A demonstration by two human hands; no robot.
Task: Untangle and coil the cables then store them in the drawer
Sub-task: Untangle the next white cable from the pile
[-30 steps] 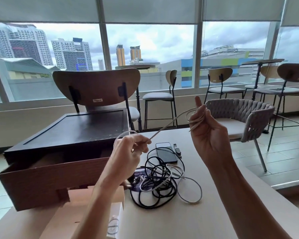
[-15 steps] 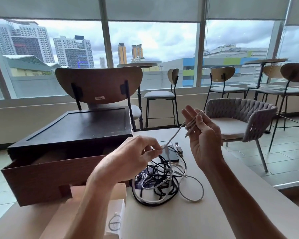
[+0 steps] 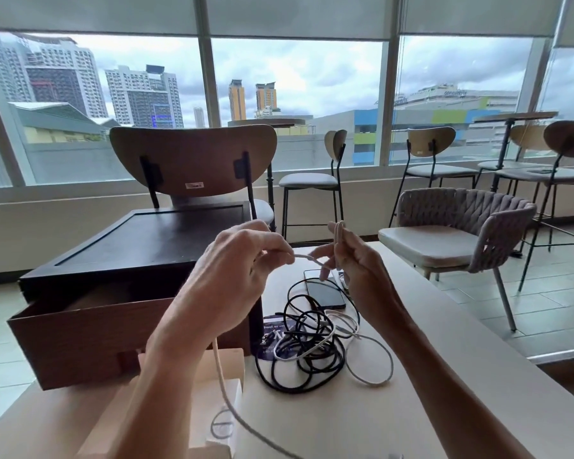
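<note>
My right hand (image 3: pixel 355 263) holds a small coil of white cable (image 3: pixel 338 233) upright between its fingers. My left hand (image 3: pixel 236 273) pinches the same cable close to the coil; the cable's free length hangs down past my left wrist toward the front edge of the table (image 3: pixel 444 376). A tangle of black and white cables (image 3: pixel 315 346) lies on the table below my hands. The brown drawer (image 3: pixel 90 339) of a dark box (image 3: pixel 153 240) stands pulled open to the left.
A dark phone (image 3: pixel 325 293) lies beyond the tangle, with a small dark item beside it. White and tan boxes (image 3: pixel 222 376) sit in front of the drawer. A wooden chair (image 3: pixel 193 160) stands behind the box and a woven chair (image 3: pixel 464 233) to the right.
My hands have come together. The left hand rose from near the tangle up to the right hand, and the stretched span of white cable between them has shortened to a few centimetres.
</note>
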